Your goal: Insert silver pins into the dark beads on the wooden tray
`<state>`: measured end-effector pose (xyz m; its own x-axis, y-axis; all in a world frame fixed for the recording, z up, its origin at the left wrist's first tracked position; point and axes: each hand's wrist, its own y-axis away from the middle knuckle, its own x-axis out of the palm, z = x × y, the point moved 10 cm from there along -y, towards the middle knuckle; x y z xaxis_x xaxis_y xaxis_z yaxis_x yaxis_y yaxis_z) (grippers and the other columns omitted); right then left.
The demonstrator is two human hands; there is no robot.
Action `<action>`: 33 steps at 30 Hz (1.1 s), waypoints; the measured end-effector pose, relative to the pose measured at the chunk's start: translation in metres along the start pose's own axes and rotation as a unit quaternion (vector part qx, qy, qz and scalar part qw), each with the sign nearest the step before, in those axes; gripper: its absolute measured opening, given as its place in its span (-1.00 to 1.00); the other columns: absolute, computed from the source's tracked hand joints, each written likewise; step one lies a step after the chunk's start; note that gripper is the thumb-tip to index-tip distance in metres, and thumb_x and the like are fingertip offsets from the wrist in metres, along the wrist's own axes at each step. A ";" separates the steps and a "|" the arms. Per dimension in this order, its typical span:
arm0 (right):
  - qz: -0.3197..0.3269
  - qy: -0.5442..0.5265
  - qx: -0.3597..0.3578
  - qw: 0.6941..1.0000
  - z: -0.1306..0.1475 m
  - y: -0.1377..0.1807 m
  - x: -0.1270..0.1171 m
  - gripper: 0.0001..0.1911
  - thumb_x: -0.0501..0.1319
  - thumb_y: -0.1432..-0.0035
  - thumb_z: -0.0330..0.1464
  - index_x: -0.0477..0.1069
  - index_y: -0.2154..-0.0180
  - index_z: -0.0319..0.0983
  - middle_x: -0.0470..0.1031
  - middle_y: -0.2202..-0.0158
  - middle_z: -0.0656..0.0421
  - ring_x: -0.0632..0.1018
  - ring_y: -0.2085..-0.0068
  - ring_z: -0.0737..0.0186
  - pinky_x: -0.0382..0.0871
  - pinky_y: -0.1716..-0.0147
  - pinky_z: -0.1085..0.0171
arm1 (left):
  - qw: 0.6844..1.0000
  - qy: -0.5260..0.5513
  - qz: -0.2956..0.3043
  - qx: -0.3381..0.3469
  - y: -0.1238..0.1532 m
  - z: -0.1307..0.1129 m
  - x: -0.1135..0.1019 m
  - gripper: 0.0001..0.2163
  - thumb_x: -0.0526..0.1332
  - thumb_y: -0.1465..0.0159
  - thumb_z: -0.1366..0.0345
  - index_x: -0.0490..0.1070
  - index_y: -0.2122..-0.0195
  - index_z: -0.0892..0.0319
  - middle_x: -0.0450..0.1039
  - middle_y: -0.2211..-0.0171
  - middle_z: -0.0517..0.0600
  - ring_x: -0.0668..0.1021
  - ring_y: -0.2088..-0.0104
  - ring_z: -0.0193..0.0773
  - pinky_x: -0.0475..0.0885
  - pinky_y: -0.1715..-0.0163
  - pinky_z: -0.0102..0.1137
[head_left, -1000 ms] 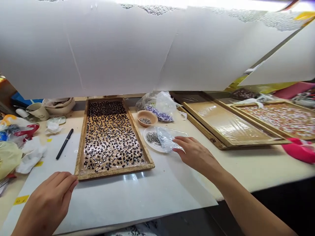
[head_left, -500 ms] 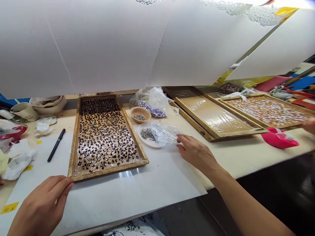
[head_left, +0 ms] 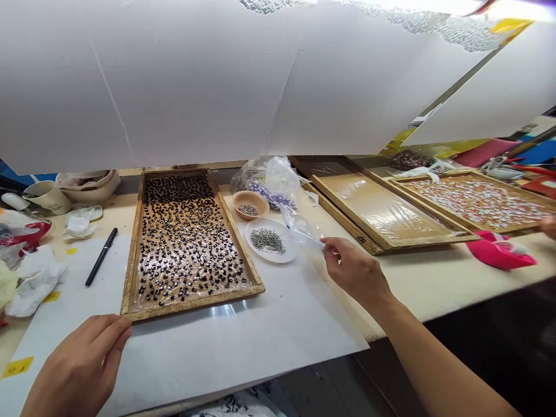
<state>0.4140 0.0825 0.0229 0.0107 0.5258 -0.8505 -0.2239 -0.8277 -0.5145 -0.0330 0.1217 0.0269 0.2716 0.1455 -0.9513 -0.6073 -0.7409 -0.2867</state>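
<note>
Your left hand (head_left: pixel 78 362) is at the near left corner of the wooden tray (head_left: pixel 195 302), fingers bent together with their tips touching the frame; whether they grip it or only rest there, you cannot tell from this view. Black pieces (head_left: pixel 186 231) lie scattered in the tray, densest along its far edge, and the tray stands on a white sheet (head_left: pixel 243 347) that reaches the counter's (head_left: pixel 417 292) front edge. Your right hand (head_left: pixel 358 272), beyond the sheet's right edge, pinches a clear plastic bag (head_left: pixel 304 223) between thumb and fingers. The bag is at the right rim of a white plate (head_left: pixel 291 246) holding small dark bits (head_left: pixel 267 240), just beside the tray's right edge. A terracotta-coloured bowl (head_left: pixel 263 204) stands just behind the plate.
</note>
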 end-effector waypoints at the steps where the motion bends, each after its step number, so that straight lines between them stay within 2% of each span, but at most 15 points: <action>1: -0.010 0.017 0.012 1.000 -0.003 -0.001 -0.003 -0.79 -0.02 -0.14 -0.43 0.37 0.27 -0.26 0.53 0.26 0.03 0.54 0.35 0.14 0.33 0.44 0.25 | 1.000 -0.002 0.002 0.001 0.000 0.000 0.001 -0.83 0.06 -0.27 0.20 0.36 0.18 0.09 0.45 0.23 -0.03 0.50 0.26 -0.25 0.31 0.15 -0.32; 4: -0.022 0.108 0.043 0.993 -0.014 -0.001 -0.008 -0.74 -0.03 -0.14 -0.43 0.40 0.25 -0.31 0.52 0.32 -0.05 0.53 0.33 0.03 0.30 0.44 0.20 | 1.000 -0.008 0.003 0.003 0.001 -0.001 0.002 -0.84 0.07 -0.27 0.23 0.33 0.16 0.09 0.44 0.21 -0.02 0.48 0.24 -0.25 0.29 0.13 -0.31; 6: 0.006 0.154 0.021 0.988 -0.014 -0.001 -0.004 -0.73 -0.02 -0.11 -0.44 0.41 0.24 -0.32 0.50 0.32 -0.08 0.52 0.29 -0.04 0.31 0.40 0.15 | 1.000 -0.010 -0.005 0.010 0.001 -0.003 0.000 -0.84 0.08 -0.27 0.24 0.32 0.15 0.10 0.43 0.20 -0.01 0.47 0.23 -0.24 0.27 0.12 -0.31; 8: 0.038 0.173 -0.023 0.984 -0.007 0.000 0.003 -0.73 0.02 -0.07 -0.43 0.41 0.21 -0.30 0.50 0.21 -0.07 0.51 0.21 -0.05 0.35 0.31 0.10 | 1.000 -0.011 -0.015 0.022 -0.001 -0.004 -0.003 -0.84 0.08 -0.27 0.27 0.31 0.14 0.10 0.42 0.20 0.00 0.46 0.21 -0.23 0.27 0.11 -0.31; 10: 0.049 0.137 -0.053 0.988 0.003 -0.001 0.005 -0.71 0.04 -0.07 -0.42 0.40 0.17 -0.27 0.46 0.08 -0.02 0.49 0.13 -0.04 0.37 0.21 0.08 | 0.999 -0.014 -0.020 0.041 -0.004 -0.008 -0.004 -0.82 0.09 -0.26 0.30 0.32 0.12 0.11 0.42 0.21 0.01 0.45 0.19 -0.21 0.27 0.09 -0.30; 12: 0.072 0.060 -0.052 0.994 0.014 -0.006 0.010 -0.71 0.03 -0.10 -0.39 0.40 0.14 -0.23 0.45 0.06 0.04 0.51 0.16 0.06 0.40 0.21 0.13 | 0.997 -0.023 -0.014 0.069 -0.010 -0.015 -0.003 -0.80 0.12 -0.23 0.35 0.33 0.10 0.13 0.42 0.23 0.02 0.44 0.18 -0.18 0.26 0.07 -0.27; 15: 0.191 -0.039 -0.027 0.981 0.030 -0.018 0.039 -0.70 0.02 -0.14 -0.35 0.40 0.12 -0.17 0.47 0.08 0.13 0.54 0.34 0.24 0.43 0.30 0.25 | 0.993 -0.051 0.014 0.107 -0.021 -0.028 0.005 -0.72 0.11 -0.19 0.47 0.33 0.06 0.17 0.42 0.19 0.03 0.42 0.16 -0.15 0.26 0.07 -0.23; 16: 0.227 -0.039 -0.021 0.973 0.034 -0.022 0.050 -0.69 0.03 -0.13 -0.34 0.40 0.10 -0.17 0.47 0.07 0.13 0.55 0.34 0.25 0.43 0.28 0.26 | 0.991 -0.063 0.025 0.114 -0.024 -0.031 0.008 -0.70 0.10 -0.17 0.50 0.33 0.06 0.18 0.42 0.18 0.04 0.41 0.15 -0.14 0.26 0.08 -0.22; 18: 0.258 -0.029 -0.022 0.965 0.040 -0.033 0.066 -0.67 0.07 -0.11 -0.34 0.41 0.08 -0.22 0.47 0.09 0.07 0.55 0.28 0.19 0.42 0.25 0.23 | 0.988 -0.081 0.048 0.122 -0.029 -0.037 0.014 -0.67 0.08 -0.16 0.54 0.34 0.05 0.20 0.43 0.19 0.05 0.41 0.18 -0.14 0.28 0.13 -0.22; 21: 0.269 -0.022 -0.031 0.962 0.045 -0.045 0.084 -0.62 0.12 -0.07 -0.28 0.43 0.09 -0.30 0.48 0.17 -0.03 0.54 0.26 0.07 0.41 0.28 0.17 | 0.987 -0.085 0.083 0.112 -0.033 -0.040 0.019 -0.68 0.03 -0.17 0.58 0.37 0.10 0.20 0.44 0.25 0.04 0.42 0.25 -0.17 0.31 0.20 -0.25; 23: 0.274 -0.027 -0.042 0.960 0.049 -0.049 0.093 -0.61 0.15 -0.06 -0.25 0.44 0.09 -0.29 0.47 0.19 -0.03 0.54 0.25 0.06 0.41 0.28 0.17 | 0.987 -0.078 0.097 0.103 -0.034 -0.039 0.021 -0.68 0.01 -0.17 0.58 0.39 0.12 0.19 0.45 0.27 0.03 0.42 0.27 -0.19 0.31 0.21 -0.26; 27: 0.272 -0.047 -0.061 0.959 0.061 -0.050 0.098 -0.68 0.15 -0.03 -0.32 0.46 0.13 -0.18 0.47 0.17 0.07 0.52 0.22 0.12 0.38 0.23 0.23 | 0.986 -0.083 0.103 0.098 -0.033 -0.038 0.022 -0.69 -0.01 -0.18 0.58 0.41 0.15 0.22 0.45 0.31 0.04 0.42 0.28 -0.18 0.32 0.24 -0.25; 33: 0.286 -0.076 -0.061 0.953 0.066 -0.052 0.097 -0.78 0.13 0.03 -0.41 0.49 0.31 -0.14 0.51 0.29 0.19 0.52 0.34 0.22 0.38 0.31 0.28 | 0.986 -0.063 0.126 0.090 -0.032 -0.035 0.025 -0.66 -0.04 -0.16 0.63 0.42 0.18 0.22 0.46 0.31 0.04 0.44 0.29 -0.18 0.31 0.22 -0.23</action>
<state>0.3625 0.1894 -0.0254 -0.2228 -0.0031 -0.9749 -0.0347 -0.9993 0.0111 0.0194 0.1266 0.0163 0.0076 0.0598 -0.9982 -0.7692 -0.6375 -0.0441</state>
